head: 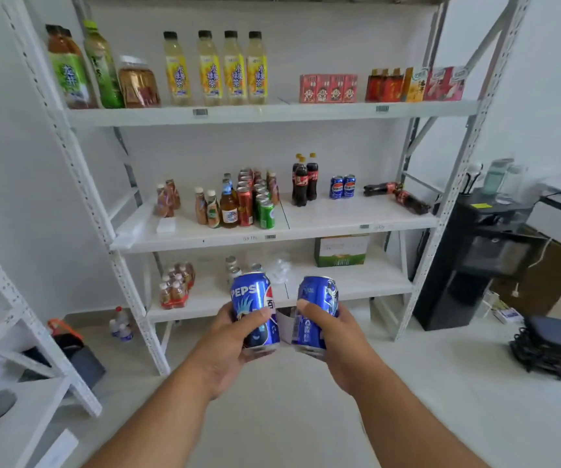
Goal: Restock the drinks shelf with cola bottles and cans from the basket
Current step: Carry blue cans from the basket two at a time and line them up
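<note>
My left hand [228, 342] grips a blue Pepsi can [254, 309] upright in front of the shelf unit. My right hand [334, 336] grips a second blue cola can [316, 312] beside it, the two cans a little apart. On the middle shelf [356, 214] stand two blue Pepsi cans [342, 186], with three upright cola bottles [304, 179] to their left. Two more cola bottles [397, 194] lie on their sides at the right end of that shelf. The basket is not in view.
Left half of the middle shelf holds small bottles and rows of red and green cans [255, 201]. The top shelf carries tea bottles and red cartons [328, 88]. The bottom shelf has a bottle pack and a box [341, 250]. A black water dispenser [475, 258] stands at the right.
</note>
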